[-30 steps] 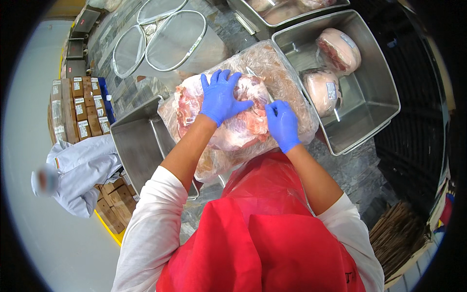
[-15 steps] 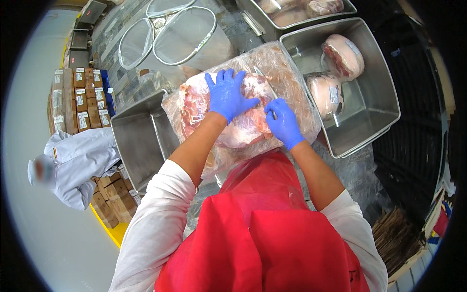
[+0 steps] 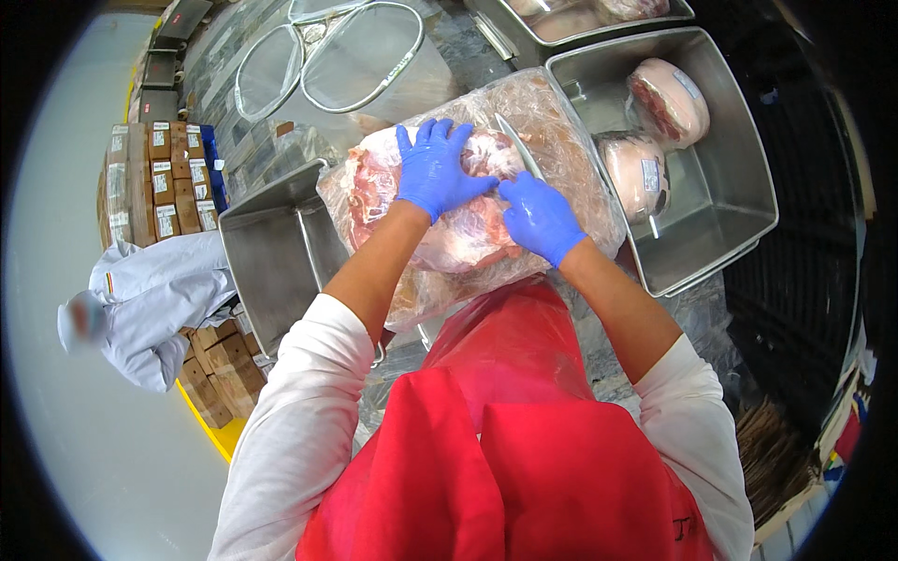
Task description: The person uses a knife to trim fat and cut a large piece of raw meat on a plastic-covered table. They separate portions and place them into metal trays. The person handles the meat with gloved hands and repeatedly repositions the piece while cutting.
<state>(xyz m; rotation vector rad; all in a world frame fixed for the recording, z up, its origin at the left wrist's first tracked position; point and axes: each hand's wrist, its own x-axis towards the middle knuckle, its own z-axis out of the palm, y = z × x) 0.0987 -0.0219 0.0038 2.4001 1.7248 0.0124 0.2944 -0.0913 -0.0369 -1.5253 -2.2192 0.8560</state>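
A large piece of raw meat [image 3: 458,245], pink with pale fat, lies on a plastic-wrapped board [image 3: 552,131] in front of me. My left hand [image 3: 434,173], in a blue glove, rests on top of the meat with its fingers spread. Wrapped round a knife [image 3: 516,142] is my blue-gloved right hand [image 3: 541,220], at the right side of the meat. The blade points away from me and up to the left, past the meat's far right edge. The handle is mostly hidden in my fist.
At the right, a steel tub [image 3: 720,206] holds wrapped meat cuts [image 3: 669,103]. Another steel tub [image 3: 271,252] stands left of the board. Beyond are hoop-rimmed clear bags [image 3: 365,56]. A person in a white coat [image 3: 164,299] stands at far left near stacked cartons [image 3: 173,178].
My right hand has shifted slightly left and turned, and more of the knife blade now shows beyond it. My left hand stays spread on the meat. The whole view has shifted a little.
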